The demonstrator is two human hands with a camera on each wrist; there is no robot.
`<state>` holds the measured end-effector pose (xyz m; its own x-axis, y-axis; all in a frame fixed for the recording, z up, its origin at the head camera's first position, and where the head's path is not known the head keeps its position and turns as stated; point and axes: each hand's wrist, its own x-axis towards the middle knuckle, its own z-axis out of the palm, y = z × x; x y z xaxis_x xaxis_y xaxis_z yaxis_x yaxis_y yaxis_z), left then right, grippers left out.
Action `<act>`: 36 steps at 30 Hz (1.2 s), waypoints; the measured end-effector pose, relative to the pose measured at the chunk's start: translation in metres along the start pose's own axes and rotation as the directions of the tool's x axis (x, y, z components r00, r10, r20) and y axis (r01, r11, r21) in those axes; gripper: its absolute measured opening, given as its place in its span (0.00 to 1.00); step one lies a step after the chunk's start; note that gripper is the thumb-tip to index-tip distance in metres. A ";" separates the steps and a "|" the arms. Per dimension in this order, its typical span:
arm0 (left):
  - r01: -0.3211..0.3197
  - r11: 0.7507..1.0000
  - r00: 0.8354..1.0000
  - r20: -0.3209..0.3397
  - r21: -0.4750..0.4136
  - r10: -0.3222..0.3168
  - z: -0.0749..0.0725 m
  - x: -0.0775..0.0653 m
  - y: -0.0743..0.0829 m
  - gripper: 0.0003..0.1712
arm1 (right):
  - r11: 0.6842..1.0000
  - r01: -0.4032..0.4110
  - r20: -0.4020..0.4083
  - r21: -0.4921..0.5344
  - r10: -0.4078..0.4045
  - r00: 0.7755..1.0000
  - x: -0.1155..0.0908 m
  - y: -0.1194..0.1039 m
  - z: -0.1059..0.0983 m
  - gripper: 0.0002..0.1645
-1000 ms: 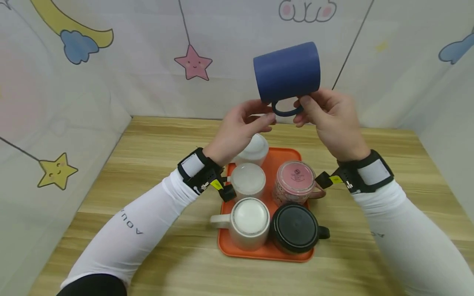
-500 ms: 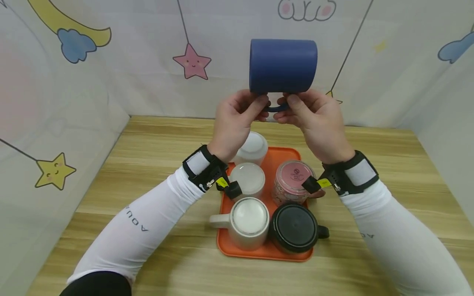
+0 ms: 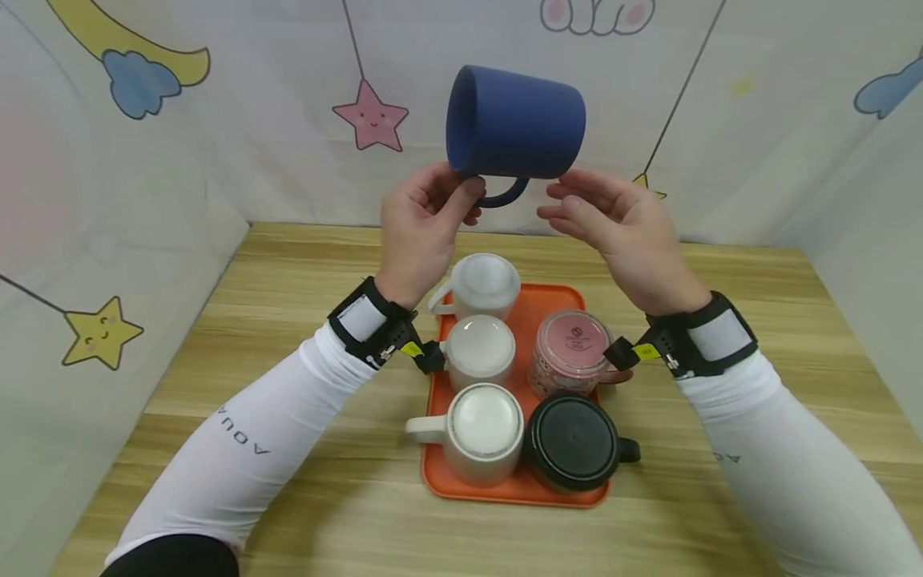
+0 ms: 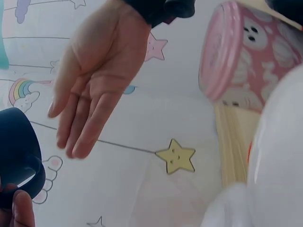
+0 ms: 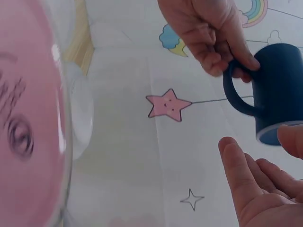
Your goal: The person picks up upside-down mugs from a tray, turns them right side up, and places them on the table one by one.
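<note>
Left sleeve (image 3: 234, 461) lettering apparently reads "AQUA" | Left hand (image 3: 424, 232) pinches the handle (image 3: 515, 192) of a sideways blue mug (image 3: 522, 124), raised toward the far edge of the tabletop (image 3: 324, 272); a loosening pinch could drop it onto the orange tray (image 3: 548, 298) | Print on pink mug (image 3: 573, 349) illegible | Right hand (image 3: 627, 232), fingers extended, hovers by the blue mug's base, contact unclear
</note>
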<state>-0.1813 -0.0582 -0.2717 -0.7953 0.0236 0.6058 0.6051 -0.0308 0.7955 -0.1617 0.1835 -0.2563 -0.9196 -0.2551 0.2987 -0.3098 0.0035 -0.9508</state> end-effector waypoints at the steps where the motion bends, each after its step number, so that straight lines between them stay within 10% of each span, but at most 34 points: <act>1: -0.007 1.000 1.000 -0.005 0.016 0.008 -0.003 0.000 -0.001 0.10 | 1.000 -0.003 -0.008 -0.030 0.003 1.000 -0.001 0.000 -0.002 0.26; 13: -0.056 0.981 0.998 -0.030 0.185 0.063 -0.049 -0.001 -0.009 0.09 | 0.900 -0.028 -0.003 -0.435 0.029 1.000 -0.019 -0.005 -0.034 0.29; 24: 0.010 0.954 1.000 -0.025 0.300 -0.003 -0.090 -0.003 -0.020 0.09 | 0.837 -0.064 0.031 -0.543 0.096 0.995 -0.034 -0.001 -0.060 0.33; 36: 0.199 0.786 0.979 -0.089 0.585 -0.182 -0.134 -0.011 -0.038 0.14 | 0.705 -0.014 0.126 -0.709 0.146 0.981 -0.050 0.009 -0.079 0.39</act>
<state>-0.2007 -0.1907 -0.3094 -0.8923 -0.0599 0.4475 0.3393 0.5650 0.7521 -0.1374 0.2730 -0.2735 -0.9172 -0.3717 0.1435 -0.3767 0.6915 -0.6164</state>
